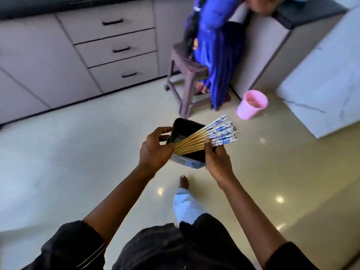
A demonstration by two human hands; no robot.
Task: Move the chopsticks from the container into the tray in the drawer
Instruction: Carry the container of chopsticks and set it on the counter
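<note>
Head view: we see both arms reaching forward over a pale glossy floor (58, 162); the picture is somewhat blurred. The left hand (153, 149) is curled around the left side of a dark rectangular container (183, 129), fingers hooked over its near-left rim, thumb on the outer wall; gripping it. The right hand (216, 158) holds the container's right side from below, fingers closed against its wall, fingertips touching the bundle of chopsticks (212, 135). The container is held in the air, tilted, its open mouth facing up toward the camera; its lower outside looks pale grey-blue.

The chopsticks lie inside the container, slanting from the near-left corner up over the far-right rim; bamboo-coloured shafts within, blue-and-white patterned ends fanned out past the rim. We count a good many, exact number not readable.

Beyond: grey cabinet drawers (116, 49) with dark handles, all shut, under a dark worktop (78, 2); a purple plastic stool (185, 75) with a second person in blue clothing (218, 55) seated on it; a pink bin (252, 107) on the floor just right of the stool; a white marbled panel (321, 84) at right. Below the hands, one bare foot (184, 182) and a light trouser leg.
</note>
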